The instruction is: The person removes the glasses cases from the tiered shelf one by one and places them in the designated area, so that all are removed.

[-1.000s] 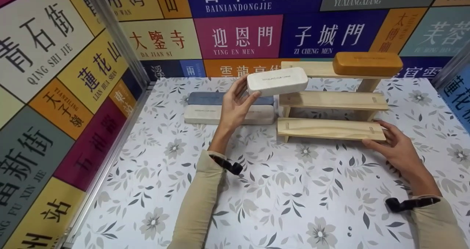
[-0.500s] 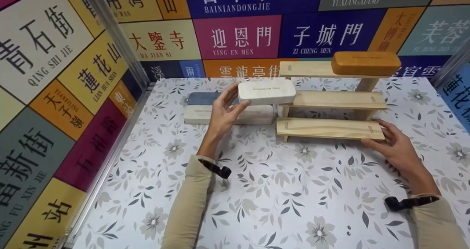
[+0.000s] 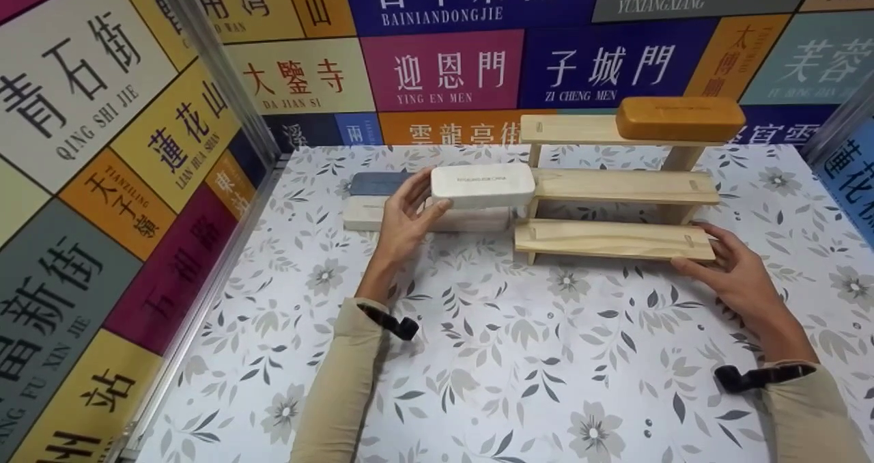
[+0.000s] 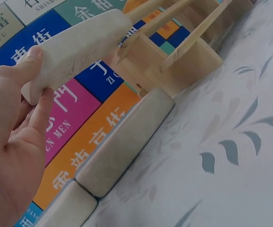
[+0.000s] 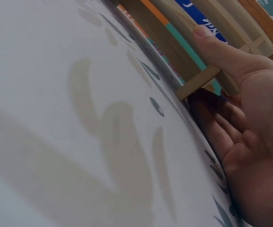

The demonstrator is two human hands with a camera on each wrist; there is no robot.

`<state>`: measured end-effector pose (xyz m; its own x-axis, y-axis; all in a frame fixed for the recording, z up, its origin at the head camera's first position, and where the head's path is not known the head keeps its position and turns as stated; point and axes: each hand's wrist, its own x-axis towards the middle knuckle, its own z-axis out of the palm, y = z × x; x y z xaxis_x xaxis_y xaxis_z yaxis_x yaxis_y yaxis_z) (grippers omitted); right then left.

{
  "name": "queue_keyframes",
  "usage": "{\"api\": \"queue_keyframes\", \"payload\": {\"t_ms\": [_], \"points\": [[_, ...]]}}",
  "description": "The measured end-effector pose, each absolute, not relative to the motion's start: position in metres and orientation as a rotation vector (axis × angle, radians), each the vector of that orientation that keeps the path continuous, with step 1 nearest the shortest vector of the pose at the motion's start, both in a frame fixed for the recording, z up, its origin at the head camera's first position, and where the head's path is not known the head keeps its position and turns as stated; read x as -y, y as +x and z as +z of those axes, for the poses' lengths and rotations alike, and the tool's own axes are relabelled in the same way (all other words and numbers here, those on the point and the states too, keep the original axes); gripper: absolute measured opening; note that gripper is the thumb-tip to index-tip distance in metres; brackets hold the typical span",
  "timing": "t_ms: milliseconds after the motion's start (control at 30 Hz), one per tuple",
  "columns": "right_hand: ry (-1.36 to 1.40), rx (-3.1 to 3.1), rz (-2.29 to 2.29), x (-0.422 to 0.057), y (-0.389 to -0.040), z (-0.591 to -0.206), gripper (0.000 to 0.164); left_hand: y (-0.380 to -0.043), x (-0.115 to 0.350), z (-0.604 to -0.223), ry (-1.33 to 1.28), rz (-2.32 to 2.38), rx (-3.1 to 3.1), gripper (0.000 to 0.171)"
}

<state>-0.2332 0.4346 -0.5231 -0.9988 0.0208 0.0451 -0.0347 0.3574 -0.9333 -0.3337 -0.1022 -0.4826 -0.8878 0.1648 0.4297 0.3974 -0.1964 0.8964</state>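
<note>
My left hand [image 3: 404, 222] holds a white glasses case [image 3: 483, 184] by its left end, thumb in front and fingers behind. The case is in the air, its right end overlapping the left edge of a three-step wooden display rack [image 3: 614, 240] in the head view. My right hand [image 3: 748, 291] grips the right end of the rack's lowest shelf, with the thumb at its front. An orange glasses case [image 3: 681, 119] lies on the right part of the top shelf. Two white cases [image 4: 127, 137] lie end to end on the table, partly hidden by my left hand in the head view.
Behind the white cases lies a row of blue cases [image 3: 374, 184], largely covered by the hand and held case. A floral cloth [image 3: 505, 354] covers the table. Sign-printed walls [image 3: 444, 67] stand behind and at the left; the rack is near the back one.
The white glasses case has moved left and down in my left hand, away from above the rack's left part, and become more level. My right hand stays on the rack.
</note>
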Motion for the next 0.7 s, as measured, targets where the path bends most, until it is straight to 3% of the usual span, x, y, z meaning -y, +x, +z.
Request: {"api": "queue_keyframes", "payload": {"t_ms": [467,700], "points": [[0.008,2.522,1.777,-0.433,-0.234,-0.523,0.084,-0.322,0.121,-0.497,-0.584,-2.271,1.921,0.068],[-0.005,2.543,1.755,-0.434,-0.234,-0.524,0.084,-0.315,0.127,-0.507,-0.54,-2.256,2.028,0.075]]}}
